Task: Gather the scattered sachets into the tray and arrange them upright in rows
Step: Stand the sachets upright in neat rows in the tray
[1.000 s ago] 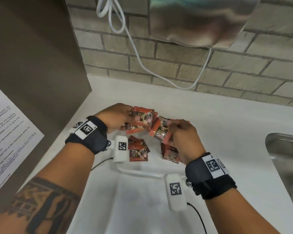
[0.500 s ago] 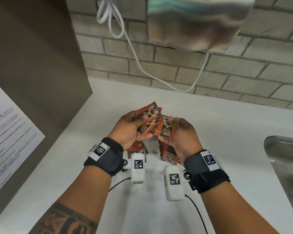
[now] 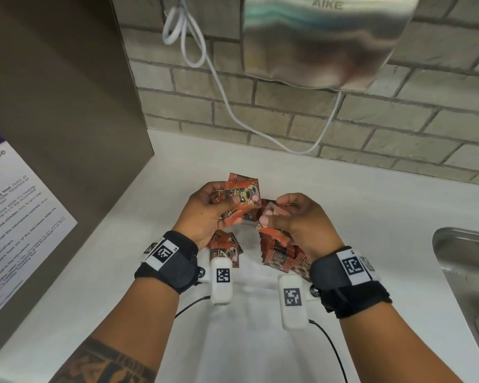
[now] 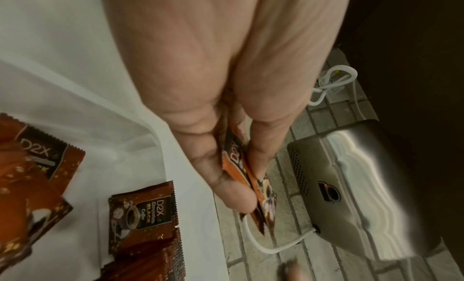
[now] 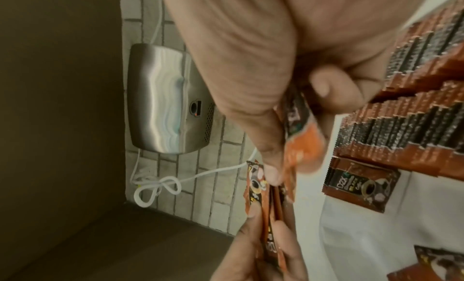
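Our left hand [image 3: 205,211] holds several orange-brown foil coffee sachets [image 3: 239,199]; our right hand [image 3: 296,219] pinches one sachet [image 3: 274,210] above the white plastic tray [image 3: 249,283].

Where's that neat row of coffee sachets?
In the head view, the row stands in the white tray, under the right hand and left of the sink.

The sachets [image 3: 242,199] are glossy printed foil with serrated, crimped edges, orange-red and black. The tray [image 3: 260,341] looks like smooth white plastic with a soft sheen. The counter [image 3: 371,214] is a smooth, matt white surface. At its back edge the wall [image 3: 288,117] is rough grey brick with pale mortar. The hand dryer [image 3: 324,40] is brushed, reflective metal, its cable [image 3: 219,87] smooth white plastic. The sink [image 3: 465,272] at the right edge is satin steel. The wrist straps [image 3: 174,266] are matt black cloth.
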Motion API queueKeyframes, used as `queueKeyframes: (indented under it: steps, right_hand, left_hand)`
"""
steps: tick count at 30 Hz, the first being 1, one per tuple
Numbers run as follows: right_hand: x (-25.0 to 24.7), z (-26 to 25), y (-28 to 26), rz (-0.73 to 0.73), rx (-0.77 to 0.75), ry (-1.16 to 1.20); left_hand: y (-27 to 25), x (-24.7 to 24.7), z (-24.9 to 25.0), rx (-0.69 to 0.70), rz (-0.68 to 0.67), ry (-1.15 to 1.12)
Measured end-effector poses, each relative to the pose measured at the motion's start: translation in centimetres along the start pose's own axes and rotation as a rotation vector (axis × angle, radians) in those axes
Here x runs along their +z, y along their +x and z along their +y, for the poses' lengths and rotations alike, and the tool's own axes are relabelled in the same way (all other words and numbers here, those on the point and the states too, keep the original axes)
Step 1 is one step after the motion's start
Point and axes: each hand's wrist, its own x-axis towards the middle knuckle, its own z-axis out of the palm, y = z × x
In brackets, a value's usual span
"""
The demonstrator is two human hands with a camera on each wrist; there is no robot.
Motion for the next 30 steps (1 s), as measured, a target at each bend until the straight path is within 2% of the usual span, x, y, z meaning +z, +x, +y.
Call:
queueKeyframes:
  steps: [5, 11, 16, 19, 23, 25, 30]
  right_hand:
    - [0.5, -0.5, 0.1, 0.052, -0.107, 0.008]
    - [0.2, 0.2, 0.3, -0.022, -0.104, -0.029]
    - [-0.2, -0.5, -0.5, -0.050, -0.109, 0.313]
    - [-0.6, -0.8, -0.3, -0.006, -0.088, 0.402]
    - [-1.0, -1.7, -0.1, -0.036, -0.162, 0.266]
    - [-1.3, -2.2, 0.3, -0.056, -0.176, 0.234]
    - [-1.4, -2.6, 0.7, -0.005, -0.155, 0.150]
  left_hand:
    - [0.3, 0.5, 0.0, 0.048, 0.015, 0.134]
    - [0.0, 0.2, -0.1, 0.033, 0.012, 0.110]
    - [-0.3, -0.3, 0.0, 0.002, -0.027, 0.034]
    - [-0.6, -0.4, 0.5, -0.029, -0.080, 0.017]
    - [-1.1, -0.4, 0.9, -0.115, -0.201, 0.058]
    - [-1.1, -0.5, 1.1, -0.155, -0.223, 0.066]
    - [-1.4, -0.4, 1.8, -0.190, -0.268, 0.096]
